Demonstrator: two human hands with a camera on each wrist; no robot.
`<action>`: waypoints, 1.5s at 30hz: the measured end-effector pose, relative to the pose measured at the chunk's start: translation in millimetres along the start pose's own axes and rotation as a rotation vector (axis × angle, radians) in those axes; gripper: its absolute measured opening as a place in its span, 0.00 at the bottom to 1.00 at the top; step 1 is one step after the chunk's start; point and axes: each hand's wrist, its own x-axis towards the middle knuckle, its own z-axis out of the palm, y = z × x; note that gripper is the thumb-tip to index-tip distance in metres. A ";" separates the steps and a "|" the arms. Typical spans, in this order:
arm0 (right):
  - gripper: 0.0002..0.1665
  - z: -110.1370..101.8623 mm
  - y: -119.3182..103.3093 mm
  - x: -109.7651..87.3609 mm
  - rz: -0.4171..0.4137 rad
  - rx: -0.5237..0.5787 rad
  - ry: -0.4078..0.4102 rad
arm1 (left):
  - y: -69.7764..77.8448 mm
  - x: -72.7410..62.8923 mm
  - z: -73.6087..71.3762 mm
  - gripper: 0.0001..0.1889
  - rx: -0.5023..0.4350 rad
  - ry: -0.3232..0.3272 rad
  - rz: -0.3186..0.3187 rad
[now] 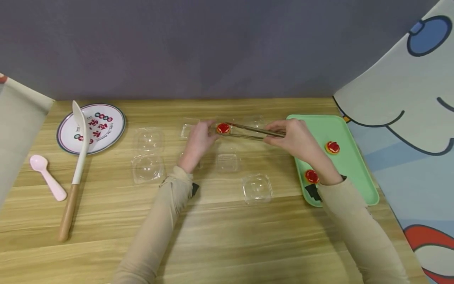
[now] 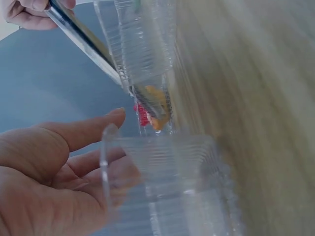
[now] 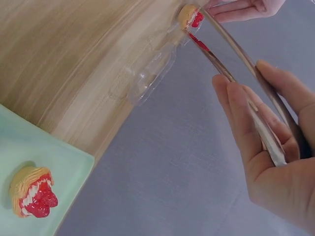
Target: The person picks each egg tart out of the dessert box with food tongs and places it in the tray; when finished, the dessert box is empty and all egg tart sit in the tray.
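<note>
My right hand (image 1: 294, 136) holds metal tongs (image 1: 255, 129) that reach leftward. Between the tong tips is a small round tart (image 1: 223, 128) with a yellow crust and red fruit on top. In the left wrist view the tart (image 2: 160, 118) sits low within clear plastic, between two see-through walls. Beside it my left hand (image 1: 200, 140) has its fingers stretched out at a clear plastic container (image 2: 172, 182). Some of those fingers show through its wall; whether they press on it I cannot tell. The right wrist view shows the tong arms on either side of the tart (image 3: 188, 17).
A green tray (image 1: 347, 181) on the right bears a tart (image 1: 332, 147) and another tart (image 1: 311, 176). Several clear containers stand about, among them a front container (image 1: 257, 188). Leftward lie a white plate (image 1: 117, 130), a wooden-handled utensil (image 1: 80, 165) and a pink spoon (image 1: 51, 183).
</note>
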 end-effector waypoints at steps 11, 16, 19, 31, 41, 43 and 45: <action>0.19 2.4 1.4 2.7 -0.002 0.002 -0.017 | -3.3 4.0 0.0 0.29 0.008 -0.006 -0.021; 0.19 3.1 1.4 2.1 -0.015 0.011 -0.023 | -4.3 4.7 -0.8 0.29 0.021 -0.019 -0.025; 0.19 4.0 0.9 1.1 -0.017 0.014 -0.020 | -4.5 4.3 -1.6 0.29 0.042 -0.013 -0.012; 0.18 7.7 1.7 -1.6 -0.050 0.009 0.019 | -7.4 2.1 -3.6 0.30 0.047 -0.020 -0.004; 0.18 6.0 1.3 -6.2 -0.050 0.033 0.037 | -9.1 2.6 -3.1 0.30 0.038 -0.014 -0.020; 0.18 5.7 2.6 -7.5 -0.053 0.039 0.049 | -9.4 2.6 -2.9 0.29 0.045 -0.011 -0.013; 0.17 5.1 4.0 -8.9 -0.056 0.042 0.062 | -9.7 2.5 -3.1 0.28 0.049 -0.009 -0.010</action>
